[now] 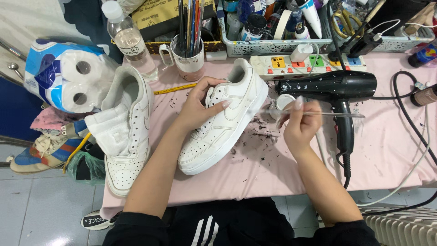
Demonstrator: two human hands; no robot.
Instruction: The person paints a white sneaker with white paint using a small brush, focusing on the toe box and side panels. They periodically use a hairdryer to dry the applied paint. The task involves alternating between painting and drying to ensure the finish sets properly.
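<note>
My left hand point(202, 102) grips a white sneaker point(227, 125) by its laced upper, holding it tilted on the pink table cover point(255, 173). My right hand point(298, 125) pinches a thin clear-handled brush point(314, 114), its tip touching the sneaker's side near the heel. A small open white pot point(283, 101) sits just behind the brush. A second white sneaker point(127, 132), stuffed with white paper, lies to the left.
A black hair dryer point(334, 86) with its cable lies to the right, a power strip point(309, 63) behind it. A mug of brushes point(189, 57), a water bottle point(129, 41), a basket of paints point(273, 23) and toilet rolls point(68, 77) stand around. Dark flecks dot the cover.
</note>
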